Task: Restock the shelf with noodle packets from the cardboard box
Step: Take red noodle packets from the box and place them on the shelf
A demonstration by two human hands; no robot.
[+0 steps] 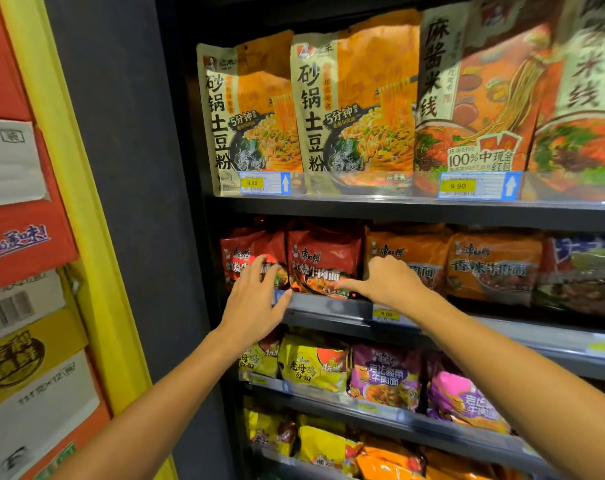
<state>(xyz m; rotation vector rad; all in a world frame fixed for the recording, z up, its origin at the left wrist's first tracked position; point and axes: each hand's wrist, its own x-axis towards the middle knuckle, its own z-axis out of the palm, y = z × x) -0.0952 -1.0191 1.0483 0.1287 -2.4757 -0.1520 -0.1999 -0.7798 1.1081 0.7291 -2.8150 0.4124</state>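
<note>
We see two red noodle packets standing side by side at the left end of the second shelf [328, 306], upright and leaning slightly back. The left red packet [240, 252] sits against the dark side wall of the unit; the right red packet [323, 258] stands just beside it, touching it along one edge.

Our left hand [256, 299] reaches up to the left red packet, fingers straight and slightly spread, the fingertips [259, 263] laid on the lower front of that packet while the thumb lies along the shelf's front lip. Nothing is pinched or wrapped; the fingers press flat on the wrapper.

Our right hand [387, 282] is at the seam between the right red packet and the orange packet [411, 254] next to it. Its thumb stretches left across the bottom edge of the right red packet, and the other fingers bend over the top of the hand toward the gap between the two packets; we cannot tell whether they hold anything behind.

Further right along the same shelf stand more orange packets and a blue one, with a yellow price tag [385, 314] on the rail below our right wrist. Above, tall orange pouches [353, 109] fill the top shelf. Below, yellow packets [313, 363] and purple packets [385, 375] line the lower shelves. At far left, stacked cardboard boxes [20, 306] sit behind a yellow frame.
</note>
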